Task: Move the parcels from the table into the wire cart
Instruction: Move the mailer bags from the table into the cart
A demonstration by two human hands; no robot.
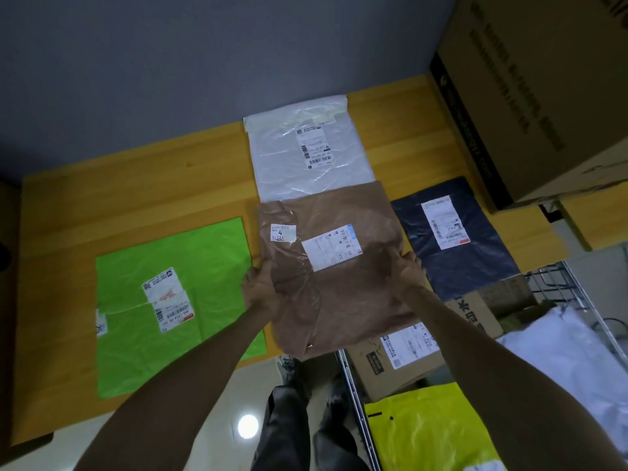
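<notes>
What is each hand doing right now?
Left hand: gripping the brown parcel at its left edge.
Right hand: gripping the same parcel at its right edge.

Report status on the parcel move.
Left hand and right hand grip brown parcel, overhanging table edge. On table: green parcel, white parcel, navy parcel. Wire cart right, nothing between.

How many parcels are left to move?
Three.

Done: a yellow parcel, a pale bag and a cardboard box lie in the wire cart.

In hand: the left hand and right hand grip the brown parcel.

Left: the green parcel, white parcel and navy parcel lie on the table.
</notes>
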